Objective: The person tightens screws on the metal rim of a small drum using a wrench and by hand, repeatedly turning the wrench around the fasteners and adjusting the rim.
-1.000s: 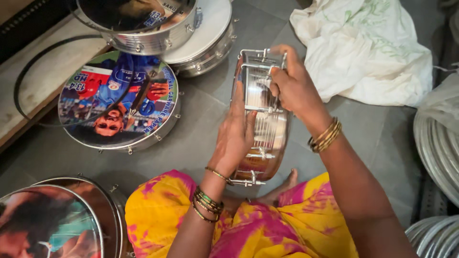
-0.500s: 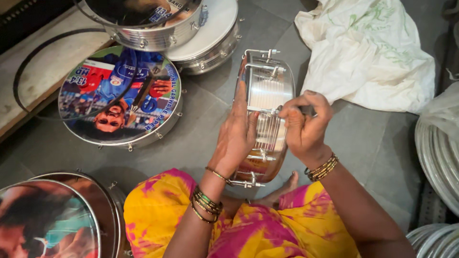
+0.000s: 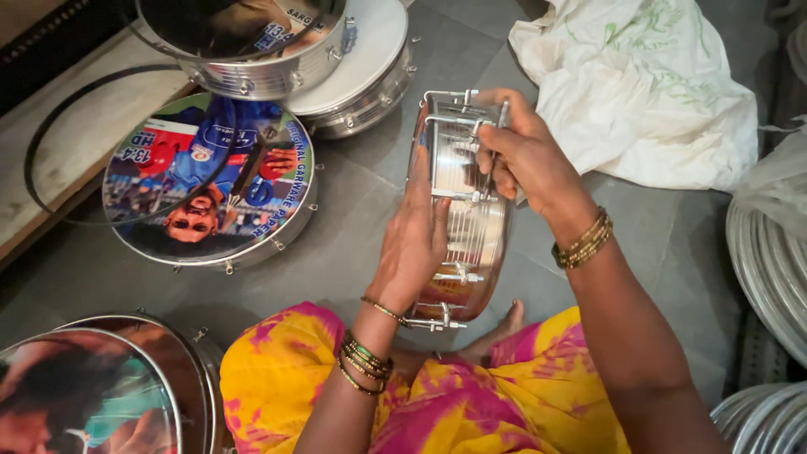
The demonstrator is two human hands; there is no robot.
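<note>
Left hand (image 3: 416,240) flat, upright; right hand (image 3: 525,155) curled, gripping.

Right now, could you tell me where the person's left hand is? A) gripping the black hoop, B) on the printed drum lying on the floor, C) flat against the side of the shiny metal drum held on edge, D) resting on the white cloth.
C: the left hand lies open against the drum shell, while the right hand grips a tool at its upper rim.
</note>
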